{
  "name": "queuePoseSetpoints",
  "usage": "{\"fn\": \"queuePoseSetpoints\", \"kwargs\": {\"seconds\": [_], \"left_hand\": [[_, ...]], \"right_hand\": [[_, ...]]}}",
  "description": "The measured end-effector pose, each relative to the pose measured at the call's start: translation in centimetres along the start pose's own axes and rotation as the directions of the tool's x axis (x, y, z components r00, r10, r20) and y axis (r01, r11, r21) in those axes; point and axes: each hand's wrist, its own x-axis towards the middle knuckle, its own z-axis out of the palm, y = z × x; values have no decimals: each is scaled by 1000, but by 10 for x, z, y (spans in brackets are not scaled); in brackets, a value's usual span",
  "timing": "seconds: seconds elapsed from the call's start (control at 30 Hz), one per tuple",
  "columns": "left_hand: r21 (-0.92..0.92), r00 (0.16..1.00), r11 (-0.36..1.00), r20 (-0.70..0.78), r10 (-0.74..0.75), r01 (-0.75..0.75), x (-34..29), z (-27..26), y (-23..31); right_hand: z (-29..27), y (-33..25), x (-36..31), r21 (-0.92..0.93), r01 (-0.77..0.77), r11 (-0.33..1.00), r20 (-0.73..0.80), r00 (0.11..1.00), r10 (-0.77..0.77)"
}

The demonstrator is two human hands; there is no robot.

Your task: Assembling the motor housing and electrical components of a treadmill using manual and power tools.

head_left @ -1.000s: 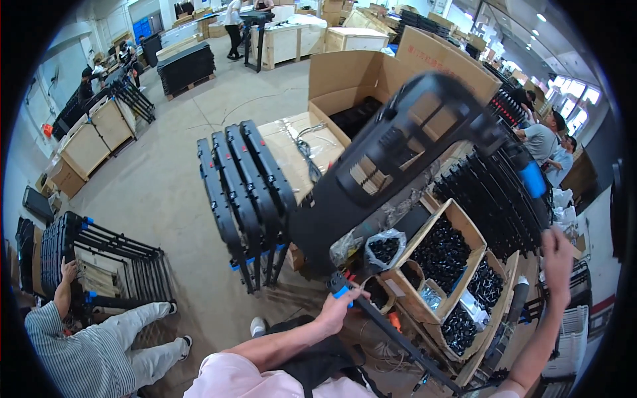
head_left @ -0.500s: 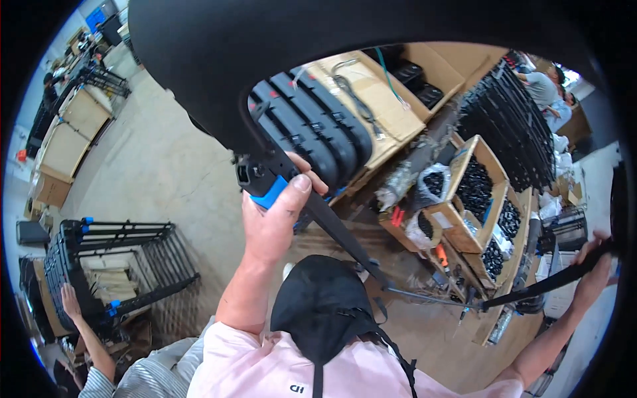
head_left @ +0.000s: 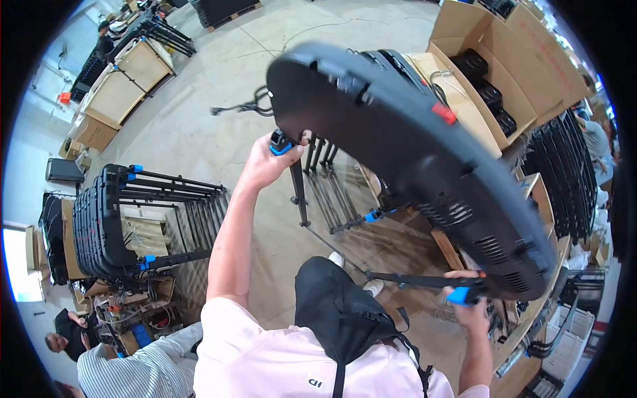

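In front of me is a large black plastic panel point(head_left: 371, 126) with rounded ends, vents, a red tab and legs on its near side. It is held tilted, the left end farther off. My left hand point(head_left: 265, 162) is closed around the leg joint at the left end, by a blue clip point(head_left: 281, 150). At the near right end my right hand point(head_left: 474, 315) is closed on the other leg joint, beside a second blue clip point(head_left: 462, 296). A thin crossbar point(head_left: 335, 252) links the two black legs. The panel partly hides the right fingers.
Similar legged panels point(head_left: 109, 225) stand stacked at left. A person in a striped shirt point(head_left: 136, 371) is close by at lower left. An open carton point(head_left: 531, 73) of black parts stands at upper right, near a dark stack point(head_left: 561, 172). A cable point(head_left: 242, 106) trails beyond the panel.
The panel, which filled the top of the view, now appears lower and tilted, with more of it showing. My right hand has come in from the far right. The whole view has shifted.
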Motion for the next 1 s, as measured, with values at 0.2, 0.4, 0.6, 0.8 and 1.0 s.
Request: {"fn": "queuePoseSetpoints", "kwargs": {"seconds": [0.2, 0.4, 0.6, 0.8, 1.0], "left_hand": [[219, 992, 970, 43, -121, 109, 71, -38, -81], [54, 989, 988, -26, -147, 148, 167, -33, -155], [71, 971, 980, -168, -170, 184, 231, -28, -191], [90, 977, 975, -79, -196, 203, 270, -28, -208], [112, 978, 982, -160, -132, 151, 283, -26, -225]], "right_hand": [[121, 88, 15, -48, 25, 999, 50, 998, -23], [226, 141, 67, -210, 60, 976, 36, 998, -54], [258, 105, 115, -241, -24, 970, -30, 999, 18], [277, 94, 130, -94, 55, 994, -74, 995, -62], [291, 117, 145, -245, 57, 968, 0, 998, -59]]}}
